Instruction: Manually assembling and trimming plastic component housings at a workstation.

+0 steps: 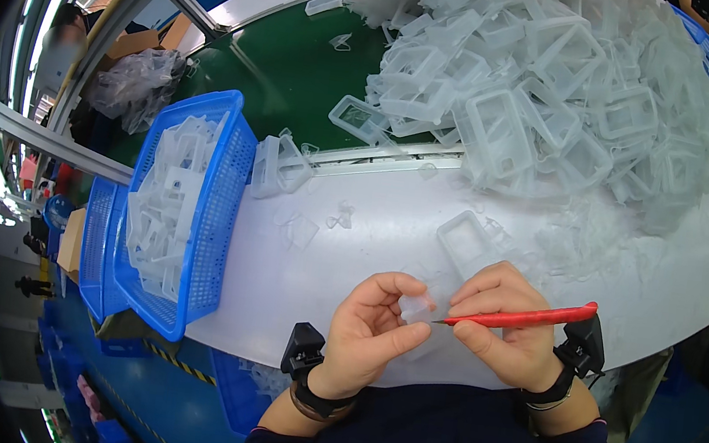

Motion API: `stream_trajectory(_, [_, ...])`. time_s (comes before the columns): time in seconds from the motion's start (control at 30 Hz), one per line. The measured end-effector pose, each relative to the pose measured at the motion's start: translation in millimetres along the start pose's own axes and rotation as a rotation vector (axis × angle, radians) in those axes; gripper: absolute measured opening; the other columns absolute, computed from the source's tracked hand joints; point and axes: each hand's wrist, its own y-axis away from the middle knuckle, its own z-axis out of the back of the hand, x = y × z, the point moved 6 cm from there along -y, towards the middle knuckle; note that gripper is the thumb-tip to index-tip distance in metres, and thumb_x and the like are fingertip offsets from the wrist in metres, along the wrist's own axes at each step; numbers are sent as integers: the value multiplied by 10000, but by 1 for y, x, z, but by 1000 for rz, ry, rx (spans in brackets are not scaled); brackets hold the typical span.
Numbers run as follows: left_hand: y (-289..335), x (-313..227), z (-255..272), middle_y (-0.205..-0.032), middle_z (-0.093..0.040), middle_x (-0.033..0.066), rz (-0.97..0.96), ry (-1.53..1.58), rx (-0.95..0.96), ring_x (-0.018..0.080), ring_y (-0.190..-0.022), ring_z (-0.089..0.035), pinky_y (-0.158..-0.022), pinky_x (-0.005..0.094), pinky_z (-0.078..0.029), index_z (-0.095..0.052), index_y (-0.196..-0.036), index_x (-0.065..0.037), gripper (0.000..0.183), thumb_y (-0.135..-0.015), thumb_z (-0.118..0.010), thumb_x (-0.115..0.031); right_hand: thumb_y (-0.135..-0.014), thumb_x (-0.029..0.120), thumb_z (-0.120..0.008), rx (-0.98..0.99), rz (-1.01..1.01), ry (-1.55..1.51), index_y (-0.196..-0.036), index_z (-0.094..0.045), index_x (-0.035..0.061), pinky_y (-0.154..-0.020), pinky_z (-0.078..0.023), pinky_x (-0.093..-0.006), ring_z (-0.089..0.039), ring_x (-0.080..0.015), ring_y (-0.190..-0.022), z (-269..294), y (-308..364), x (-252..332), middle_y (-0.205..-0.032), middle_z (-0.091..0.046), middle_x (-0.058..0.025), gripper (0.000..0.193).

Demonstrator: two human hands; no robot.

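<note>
My left hand is closed on a small translucent plastic part, pinched between thumb and fingers. In my right hand lies a slim red-handled knife, gripped between thumb and fingers. Its thin dark tip points left and meets the edge of the plastic part or comes very near it; I cannot tell which. Just beyond my hands, a translucent rectangular plastic frame rests on the white table. Thin plastic scraps are scattered to its left.
A large heap of translucent plastic frames covers the far right, over the green belt. At left stands a blue basket filled with plastic parts. One loose frame sits beside it. A person is at the far left.
</note>
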Motion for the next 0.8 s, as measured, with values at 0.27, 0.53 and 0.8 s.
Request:
stream_trajectory(0.27, [0,-1,1,-970,-557,105,14,-3,11,152,-902,-543,-754,232,-459,-483,-1060,1,401,-697,-625,92,-717,98,-678,-4,-8,1,-798,-636,61,-687,-398,-290,-541,-183,-751,0,-1,0,-800,-600,-43,98])
stream_trajectory(0.53, [-4,1,11,-945,-557,92,-70,-315,-27,144,-866,-550,-746,245,-459,-481,-1056,14,359,-732,-617,85,-657,111,-702,-10,403,576,-813,-576,20,-569,-477,-298,-591,-235,-692,-12,1,23,-814,-603,-88,220])
stream_trajectory(0.8, [4,9,6,-924,-571,94,51,-306,122,136,-854,-558,-723,238,-454,-481,-1079,27,326,-776,-598,35,-772,53,-634,-679,97,365,-858,-586,-29,-703,-467,-283,-600,-248,-782,92,1,14,-897,-608,-158,128])
